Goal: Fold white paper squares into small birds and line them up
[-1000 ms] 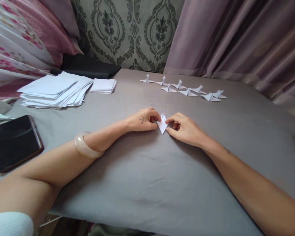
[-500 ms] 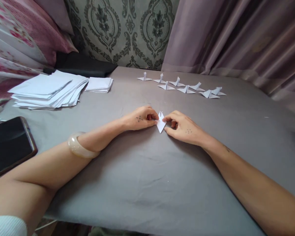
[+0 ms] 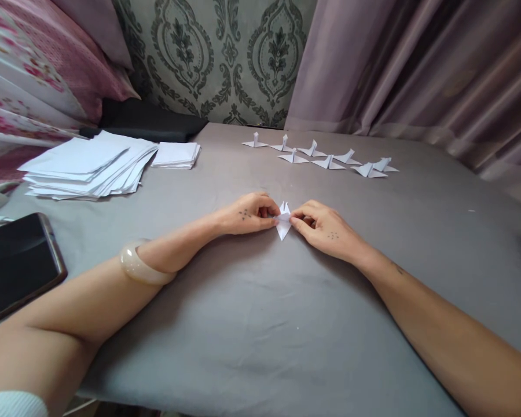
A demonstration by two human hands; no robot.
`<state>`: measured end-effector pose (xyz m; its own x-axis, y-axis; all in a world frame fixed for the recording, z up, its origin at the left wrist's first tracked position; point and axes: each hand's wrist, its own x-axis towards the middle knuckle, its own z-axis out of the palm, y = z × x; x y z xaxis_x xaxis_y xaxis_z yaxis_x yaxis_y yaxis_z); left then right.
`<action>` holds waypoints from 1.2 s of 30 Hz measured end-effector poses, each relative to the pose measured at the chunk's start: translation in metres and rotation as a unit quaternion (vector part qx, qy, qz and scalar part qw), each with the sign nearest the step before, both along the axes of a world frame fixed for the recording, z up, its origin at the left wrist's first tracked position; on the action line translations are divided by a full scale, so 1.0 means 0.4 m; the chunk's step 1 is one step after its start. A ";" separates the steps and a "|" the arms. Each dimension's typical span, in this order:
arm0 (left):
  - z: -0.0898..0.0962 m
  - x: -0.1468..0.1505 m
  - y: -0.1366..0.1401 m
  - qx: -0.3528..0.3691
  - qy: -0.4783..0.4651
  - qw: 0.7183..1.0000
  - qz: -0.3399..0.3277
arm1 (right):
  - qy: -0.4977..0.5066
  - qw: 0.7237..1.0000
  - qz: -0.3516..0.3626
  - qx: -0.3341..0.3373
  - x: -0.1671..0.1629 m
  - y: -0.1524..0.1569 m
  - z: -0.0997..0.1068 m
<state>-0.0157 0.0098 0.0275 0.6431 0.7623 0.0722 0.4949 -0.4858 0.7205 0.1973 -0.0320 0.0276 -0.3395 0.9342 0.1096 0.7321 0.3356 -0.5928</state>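
Observation:
Between my hands is a small white folded-paper figure (image 3: 283, 227), diamond-shaped, with two narrow points at the top and one broad point towards me. My left hand (image 3: 252, 213) pinches its left edge between thumb and fingers. On the other side my right hand (image 3: 323, 227) pinches the right edge, thumb and forefinger together. A flap across the middle of the paper stands partly raised. Several finished-looking folded paper birds (image 3: 329, 162) stand in two loose rows beyond my hands, wings spread.
A tall stack of white paper sheets (image 3: 82, 168) lies at the back left, beside a smaller stack of paper squares (image 3: 176, 155). A dark phone (image 3: 19, 263) rests at the left. Grey cloth (image 3: 260, 324) covers the table. Purple curtains (image 3: 399, 75) hang behind at the right.
The right thumb has moved up along the paper's edge to meet the forefinger. The paper's middle flap now stands out more. The whole view has shifted slightly.

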 end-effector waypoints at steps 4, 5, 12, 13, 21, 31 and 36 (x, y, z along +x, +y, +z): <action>-0.005 0.003 0.003 0.010 -0.004 1.000 0.014 | 0.023 0.999 -0.032 -0.013 -0.002 0.007 -0.007; -0.005 0.004 0.003 0.011 -0.002 1.000 0.020 | 0.027 0.999 -0.040 -0.017 -0.004 0.010 -0.009; 0.000 0.014 -0.001 0.014 0.014 0.999 0.043 | 0.028 0.997 -0.074 -0.014 -0.014 0.019 -0.014; 0.002 0.016 -0.003 0.017 0.016 0.999 0.049 | 0.026 0.997 -0.077 -0.013 -0.016 0.019 -0.014; 0.007 0.024 -0.005 0.000 0.031 0.996 0.080 | 0.034 0.995 -0.097 -0.001 -0.023 0.026 -0.022; 0.002 0.018 0.009 -0.076 0.018 0.992 0.095 | 0.042 0.992 -0.119 -0.023 -0.031 0.026 -0.011; 0.014 0.020 0.005 -0.122 0.020 0.985 0.119 | 0.041 0.991 -0.127 -0.029 -0.036 0.025 -0.007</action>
<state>-0.0078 0.0119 0.0331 0.4426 0.8834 -0.1542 0.6049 -0.1672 0.7786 0.1827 -0.0221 0.0249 -0.0843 0.9939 0.0711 0.7370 0.1102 -0.6669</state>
